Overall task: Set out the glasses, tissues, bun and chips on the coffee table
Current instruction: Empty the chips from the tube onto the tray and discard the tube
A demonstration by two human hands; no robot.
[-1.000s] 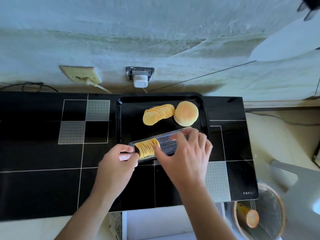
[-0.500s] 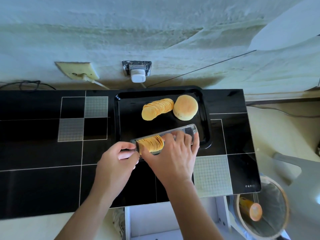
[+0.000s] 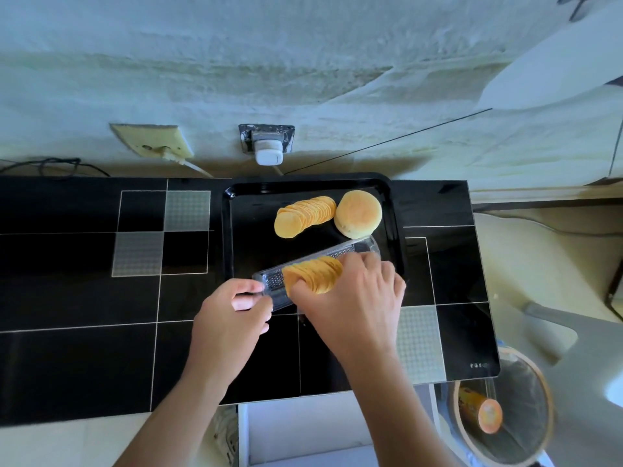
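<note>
Chips: on the black coffee table (image 3: 84, 348), a black tray (image 3: 249, 230) at the far edge carries a fanned chip row (image 3: 303, 215) beside the bun (image 3: 359, 214). The left hand (image 3: 232, 318) grips the clear chip sleeve (image 3: 350, 251)'s near end; the right hand (image 3: 354, 298) pinches its remaining chips (image 3: 313, 274).

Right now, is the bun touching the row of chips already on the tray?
Cannot tell. In the head view the bun sits right beside the chip row on the tray, with no clear gap or contact.

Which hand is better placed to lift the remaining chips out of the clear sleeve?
Right hand: already on the chips. Left hand steadies the sleeve.
</note>
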